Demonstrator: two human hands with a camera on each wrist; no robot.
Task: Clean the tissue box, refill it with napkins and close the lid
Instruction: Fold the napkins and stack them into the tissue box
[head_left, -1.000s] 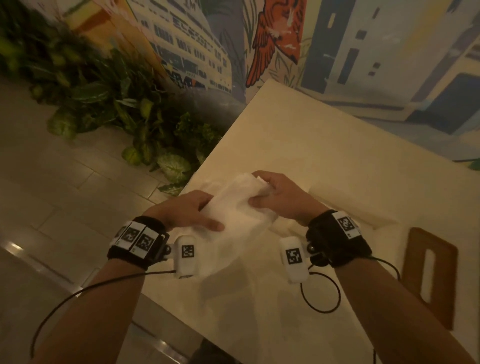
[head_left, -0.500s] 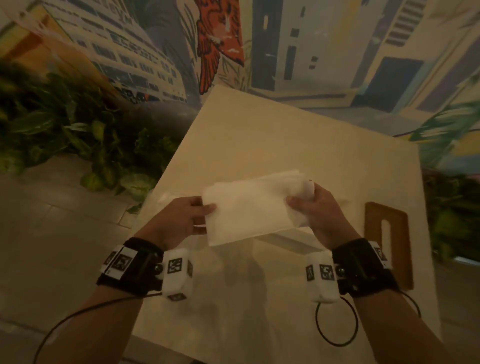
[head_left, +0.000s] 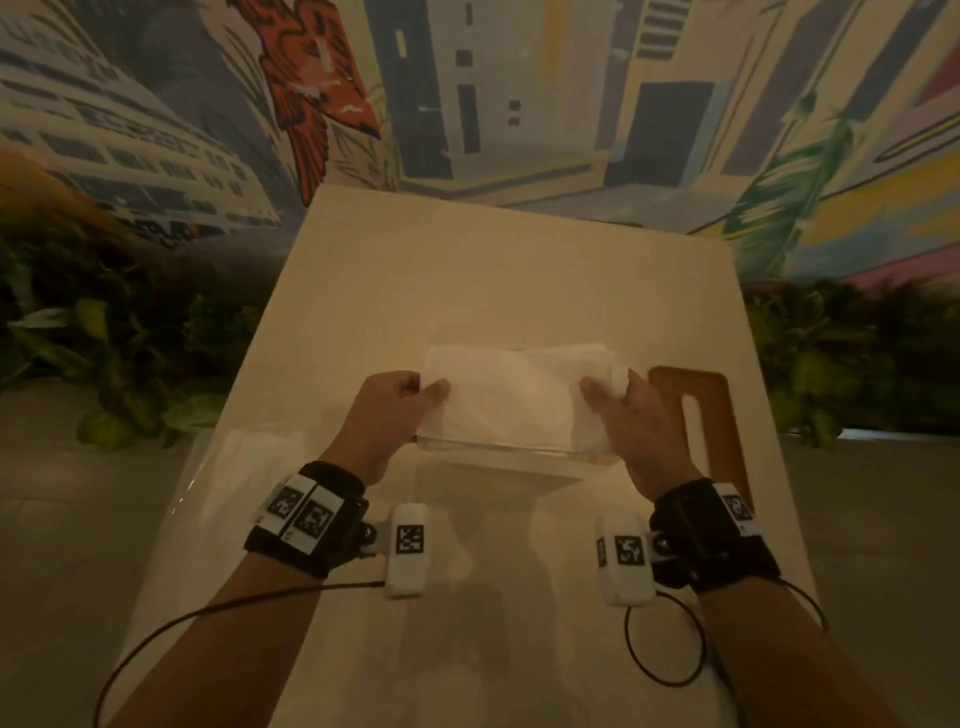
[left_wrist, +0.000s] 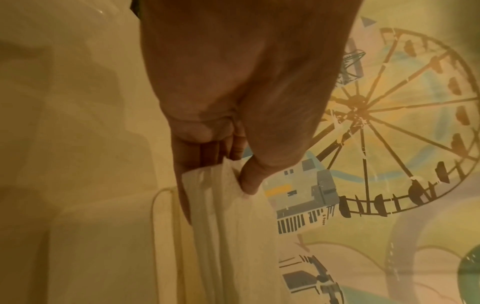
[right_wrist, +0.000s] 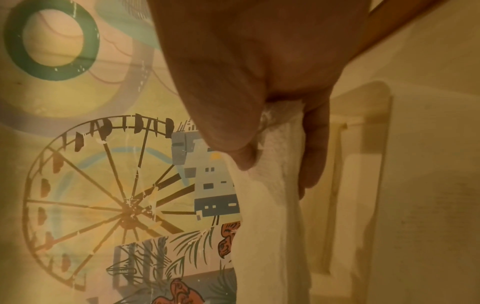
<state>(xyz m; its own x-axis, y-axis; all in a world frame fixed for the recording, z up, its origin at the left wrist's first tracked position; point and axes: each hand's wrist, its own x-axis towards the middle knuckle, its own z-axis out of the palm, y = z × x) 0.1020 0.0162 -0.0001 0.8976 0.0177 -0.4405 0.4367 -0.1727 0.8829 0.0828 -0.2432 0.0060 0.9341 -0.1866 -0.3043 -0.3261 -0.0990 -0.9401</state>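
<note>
Left hand (head_left: 388, 410): thumb over, fingers under, pinching the left end of the napkin stack (head_left: 511, 397). Right hand (head_left: 631, 415): pinching the right end likewise, apparently to keep the stack flat for loading. Clear tissue box (head_left: 498, 457): directly beneath the stack, open. Wooden lid (head_left: 698, 410): just right of the right hand, set aside on the table (head_left: 493, 270).

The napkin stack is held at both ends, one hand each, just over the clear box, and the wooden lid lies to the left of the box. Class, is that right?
Wrong on one point: the wooden lid lies to the right of the clear box, beside the right hand, as the head view shows. The napkin stack is indeed held at both ends; the left hand grips the other.
</note>
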